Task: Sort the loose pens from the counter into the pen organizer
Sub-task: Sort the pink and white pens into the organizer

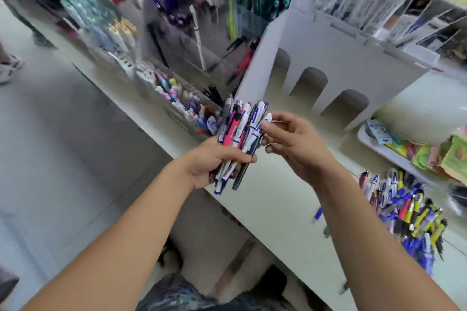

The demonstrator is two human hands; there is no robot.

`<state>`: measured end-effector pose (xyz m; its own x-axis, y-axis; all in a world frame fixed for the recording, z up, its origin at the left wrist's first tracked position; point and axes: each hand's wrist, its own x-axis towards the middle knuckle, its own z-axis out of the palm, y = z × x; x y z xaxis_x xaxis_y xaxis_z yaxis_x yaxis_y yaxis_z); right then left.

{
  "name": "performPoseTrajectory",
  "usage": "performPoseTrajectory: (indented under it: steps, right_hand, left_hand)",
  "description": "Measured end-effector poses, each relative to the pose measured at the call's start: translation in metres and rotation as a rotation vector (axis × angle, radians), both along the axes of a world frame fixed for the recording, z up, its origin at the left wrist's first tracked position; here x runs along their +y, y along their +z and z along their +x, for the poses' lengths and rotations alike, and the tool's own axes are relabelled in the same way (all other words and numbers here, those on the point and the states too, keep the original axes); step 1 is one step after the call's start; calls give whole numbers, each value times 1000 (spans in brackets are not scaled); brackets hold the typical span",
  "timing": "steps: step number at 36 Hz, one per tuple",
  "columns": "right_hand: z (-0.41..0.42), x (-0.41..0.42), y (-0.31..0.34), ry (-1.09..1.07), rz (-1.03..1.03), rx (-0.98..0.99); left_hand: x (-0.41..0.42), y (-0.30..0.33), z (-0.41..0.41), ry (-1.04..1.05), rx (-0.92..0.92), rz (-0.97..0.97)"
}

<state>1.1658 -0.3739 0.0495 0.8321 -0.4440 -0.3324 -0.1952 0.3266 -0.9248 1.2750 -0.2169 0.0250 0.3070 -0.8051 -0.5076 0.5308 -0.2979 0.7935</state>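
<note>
Left hand [214, 161] gripping a bundle of pens [240, 134] upright above the counter [278, 197] edge; right hand [290, 141] pinching one white pen's top [265, 118]. Loose pens [404, 209] lying heaped at right, pen organizer [177, 101] standing behind, blurred.

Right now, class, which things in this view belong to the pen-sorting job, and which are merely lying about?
Part of the job:
- bundle of pens, gripped by the left hand
- right hand, pinching one pen's tip
- pile of loose pens on the counter
- pen organizer

Lying about:
- white cardboard stand
- tray of packets
</note>
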Motion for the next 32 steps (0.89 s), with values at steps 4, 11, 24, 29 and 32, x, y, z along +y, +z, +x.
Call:
performPoseTrajectory:
  steps: [4, 11, 24, 29, 32]
  right_hand:
    - [44, 39, 1, -197, -49, -49]
    - [131, 114, 12, -364, -87, -36]
    - [185, 115, 29, -454, -29, -16]
    - [204, 102, 30, -540, 23, -49]
    - [210, 95, 39, -610, 1, -106]
  left_hand:
    - [27, 2, 56, -87, -62, -60]
    - [76, 14, 147, -180, -135, -71]
    - [61, 27, 226, -267, 26, -123]
    - [44, 36, 249, -253, 2, -130]
    - [34, 40, 265, -204, -57, -116]
